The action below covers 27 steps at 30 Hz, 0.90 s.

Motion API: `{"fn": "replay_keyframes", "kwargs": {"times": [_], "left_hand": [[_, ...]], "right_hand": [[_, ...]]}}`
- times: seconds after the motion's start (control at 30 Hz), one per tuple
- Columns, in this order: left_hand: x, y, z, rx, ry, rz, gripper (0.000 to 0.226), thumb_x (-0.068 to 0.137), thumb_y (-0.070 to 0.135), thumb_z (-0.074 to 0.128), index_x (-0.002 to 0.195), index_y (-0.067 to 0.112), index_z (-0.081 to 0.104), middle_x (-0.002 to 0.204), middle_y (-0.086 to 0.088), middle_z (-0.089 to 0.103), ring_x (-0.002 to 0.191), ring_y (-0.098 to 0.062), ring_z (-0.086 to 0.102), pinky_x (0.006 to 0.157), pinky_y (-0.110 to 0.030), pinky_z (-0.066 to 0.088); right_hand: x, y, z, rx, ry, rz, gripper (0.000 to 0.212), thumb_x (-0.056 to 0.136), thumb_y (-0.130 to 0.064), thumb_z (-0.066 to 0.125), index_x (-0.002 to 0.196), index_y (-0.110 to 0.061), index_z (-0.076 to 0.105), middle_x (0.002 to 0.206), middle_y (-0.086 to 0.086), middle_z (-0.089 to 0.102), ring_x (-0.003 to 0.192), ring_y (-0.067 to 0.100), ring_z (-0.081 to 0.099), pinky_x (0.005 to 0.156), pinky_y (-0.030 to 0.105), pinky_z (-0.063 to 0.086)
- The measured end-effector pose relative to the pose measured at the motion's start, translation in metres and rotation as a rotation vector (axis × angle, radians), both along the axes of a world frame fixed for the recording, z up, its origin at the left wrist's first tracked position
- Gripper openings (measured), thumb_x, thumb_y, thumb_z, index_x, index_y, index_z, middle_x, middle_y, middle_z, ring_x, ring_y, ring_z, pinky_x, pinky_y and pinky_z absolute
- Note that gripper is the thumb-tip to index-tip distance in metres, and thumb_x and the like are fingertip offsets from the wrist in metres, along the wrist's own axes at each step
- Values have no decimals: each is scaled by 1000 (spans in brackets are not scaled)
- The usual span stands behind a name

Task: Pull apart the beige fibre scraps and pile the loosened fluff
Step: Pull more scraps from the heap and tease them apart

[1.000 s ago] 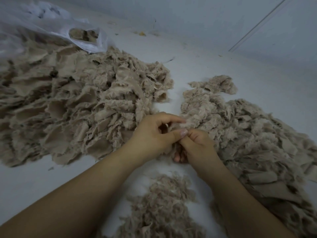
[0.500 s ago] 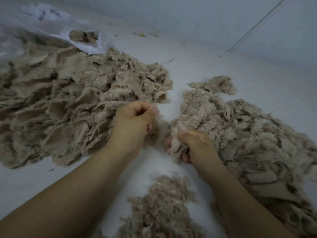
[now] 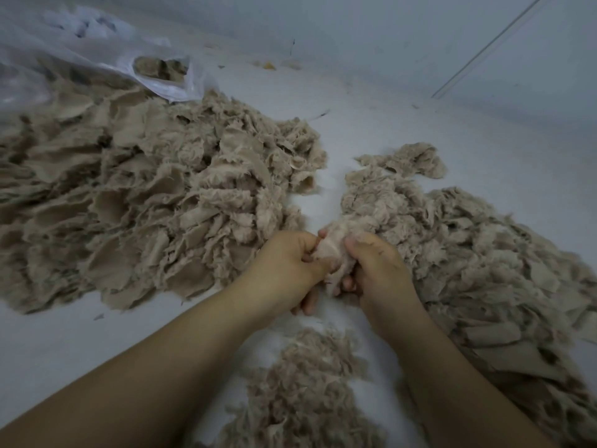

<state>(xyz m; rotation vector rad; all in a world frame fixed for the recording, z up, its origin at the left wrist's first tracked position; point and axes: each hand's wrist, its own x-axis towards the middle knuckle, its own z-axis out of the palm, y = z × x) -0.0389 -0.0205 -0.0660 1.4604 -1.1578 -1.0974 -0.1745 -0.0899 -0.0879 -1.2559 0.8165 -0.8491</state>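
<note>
A: What is the setting?

B: A pale, whitish counter (image 3: pixel 403 130) that meets a light wall at the back, in dim, bluish light. A thin straight line runs slantwise across the wall at upper right.

A: And what lies on it?

B: Beige fibre everywhere. A big heap of scraps (image 3: pixel 139 195) covers the left side, flat torn pieces with frayed edges. A second heap (image 3: pixel 478 247) spreads down the right side and runs off the frame's lower right. Between the forearms, at the bottom middle, sits a smaller pile of loosened fluff (image 3: pixel 307 389), finer and wispier than the heaps.

A: Anything else?

B: A clear plastic bag (image 3: pixel 97 56) at upper left, lying partly over the left heap, with more beige scraps showing through its opening.

A: Where are the hands?

B: Close together in the middle, just above the fluff pile, in the gap between the two heaps. The left hand (image 3: pixel 284 270) and the right hand (image 3: pixel 378 270) both hold one scrap (image 3: pixel 329 250) between them.

A: What about the grip of each?

B: Each is clamped on that scrap. The left pinches its near edge between thumb and curled fingers; the right has its fingers curled round the other side, thumb on top. The scrap bulges up between them, touching the edge of the right heap.
</note>
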Motion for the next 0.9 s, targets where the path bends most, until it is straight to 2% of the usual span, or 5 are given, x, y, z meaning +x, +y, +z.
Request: {"fn": "replay_keyframes", "kwargs": {"times": [0.2,0.3,0.43,0.6,0.9], "left_hand": [[0,-5,-5,-96,106,168,17,91,3,63,75,6,57,46,-7,55,34,-20,48,35,-23,35],[2,-4,-7,-15,184,123,23,89,19,70,83,-1,60,55,-12,60,36,-23,50,34,-22,35],[4,-2,-9,55,275,-12,21,89,7,68,86,-13,60,59,-16,63,36,-21,52,34,-21,38],[12,-1,-4,63,296,-23,18,79,-5,73,76,1,56,59,-20,63,36,-23,54,35,-23,43],[40,11,11,276,159,-726,14,85,-8,67,80,-1,56,56,-15,64,32,-15,55,33,-18,42]], "right_hand": [[-3,1,-2,-155,103,-84,22,94,-18,67,83,2,65,64,24,61,48,15,53,44,24,44],[-2,5,2,-118,55,-68,27,95,-20,66,80,2,65,67,31,57,55,29,52,51,37,46],[-1,5,5,-95,17,-122,26,94,-18,65,71,-7,63,49,4,51,44,16,47,47,27,44],[-1,5,7,-79,50,-180,32,94,-19,67,62,-14,62,45,1,48,40,12,38,41,23,34],[-2,2,6,0,29,-247,30,95,-18,66,66,-20,74,45,0,54,35,10,43,38,17,34]]}}
